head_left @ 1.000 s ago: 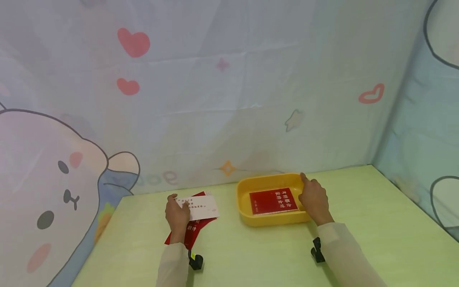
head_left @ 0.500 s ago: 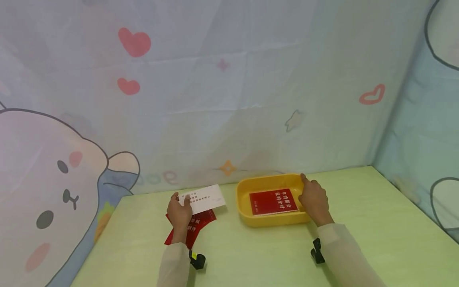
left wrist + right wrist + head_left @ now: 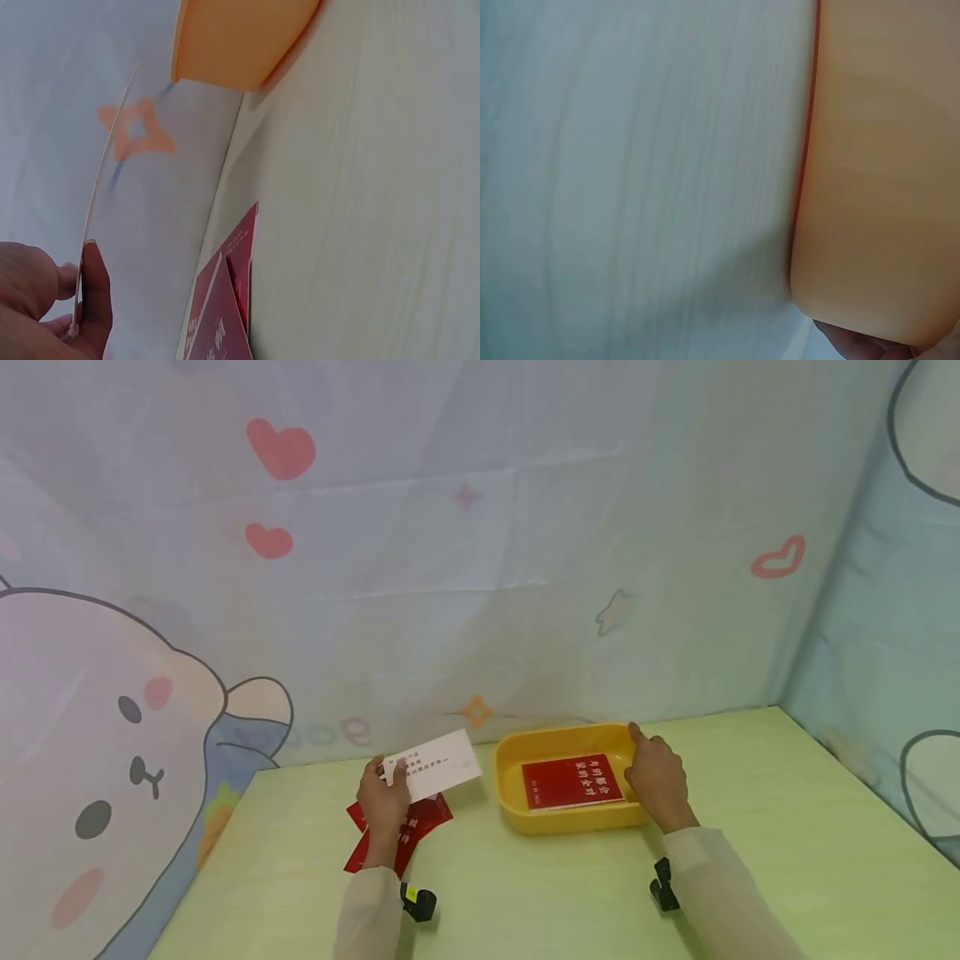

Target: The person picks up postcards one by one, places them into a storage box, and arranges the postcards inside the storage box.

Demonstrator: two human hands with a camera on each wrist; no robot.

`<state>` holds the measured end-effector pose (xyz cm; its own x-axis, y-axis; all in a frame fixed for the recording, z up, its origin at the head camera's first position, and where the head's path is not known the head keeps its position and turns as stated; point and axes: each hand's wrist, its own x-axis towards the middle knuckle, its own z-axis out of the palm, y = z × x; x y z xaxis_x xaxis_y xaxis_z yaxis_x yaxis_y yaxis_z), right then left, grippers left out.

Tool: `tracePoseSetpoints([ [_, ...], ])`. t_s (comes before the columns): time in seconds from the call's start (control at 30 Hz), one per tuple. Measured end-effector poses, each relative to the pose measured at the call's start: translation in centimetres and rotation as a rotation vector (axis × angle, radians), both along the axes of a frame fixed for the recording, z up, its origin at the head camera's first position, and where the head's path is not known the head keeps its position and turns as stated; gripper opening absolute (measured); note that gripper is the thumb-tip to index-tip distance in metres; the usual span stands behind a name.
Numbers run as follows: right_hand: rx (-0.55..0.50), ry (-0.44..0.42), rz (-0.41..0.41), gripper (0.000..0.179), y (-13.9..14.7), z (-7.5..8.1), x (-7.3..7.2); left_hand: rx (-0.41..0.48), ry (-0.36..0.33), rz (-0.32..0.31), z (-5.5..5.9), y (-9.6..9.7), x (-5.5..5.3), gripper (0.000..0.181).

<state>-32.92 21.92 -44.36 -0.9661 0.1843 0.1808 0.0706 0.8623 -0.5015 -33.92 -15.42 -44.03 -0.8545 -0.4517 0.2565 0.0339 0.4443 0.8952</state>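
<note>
My left hand [image 3: 384, 797] pinches a white card [image 3: 437, 765] with printed lettering by its left end. The left wrist view shows this card [image 3: 101, 165] edge-on between thumb and fingers, raised off the table. Below that hand, several red cards [image 3: 426, 817] with white lettering overlap on the table, partly covered by the hand and wrist. To the right stands a yellow plastic tray [image 3: 517, 822], with a red card [image 3: 558, 783] lying flat inside. My right hand [image 3: 660, 777] grips the tray's right end. In the right wrist view the fingers [image 3: 855, 341] show at the tray's end.
The light green table [image 3: 555, 902] meets a printed fabric backdrop [image 3: 525, 635] just behind the tray. Another fabric wall [image 3: 885, 677] stands along the right side. A small black device [image 3: 420, 903] is worn at the left wrist, another black device [image 3: 663, 885] at the right.
The white card has been lifted from over the red cards and moved rightward toward the tray, tilting up at its right end. The right hand and tray have stayed in place.
</note>
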Motion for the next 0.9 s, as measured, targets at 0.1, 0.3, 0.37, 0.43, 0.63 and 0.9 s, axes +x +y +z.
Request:
tracePoseSetpoints([
  [0.1, -0.001, 0.0, 0.004, 0.066, 0.0, -0.1, 0.0, 0.017, -0.002, -0.008, 0.1, 0.5, -0.1, 0.048],
  [0.3, -0.001, -0.01, -0.005, 0.067, 0.0, 0.0, 0.1, 0.048, 0.014, -0.041, 0.2, 1.6, 0.1, 0.049],
  [0.37, 0.003, -0.014, -0.009, 0.067, 0.0, 0.1, 0.1, 0.058, 0.019, -0.047, 0.3, 2.0, 0.1, 0.049],
  [0.43, 0.001, -0.018, -0.008, 0.067, 0.0, 0.0, 0.1, 0.073, 0.023, -0.055, 0.5, 2.3, 0.1, 0.048],
  [0.63, -0.002, -0.015, -0.002, 0.067, 0.1, -0.1, 0.1, 0.097, 0.003, -0.079, 0.5, 3.2, 0.2, 0.048],
  [0.9, 0.005, -0.015, -0.007, 0.067, 0.2, 0.1, 0.2, 0.098, 0.036, -0.129, 0.6, 4.9, 0.2, 0.046],
])
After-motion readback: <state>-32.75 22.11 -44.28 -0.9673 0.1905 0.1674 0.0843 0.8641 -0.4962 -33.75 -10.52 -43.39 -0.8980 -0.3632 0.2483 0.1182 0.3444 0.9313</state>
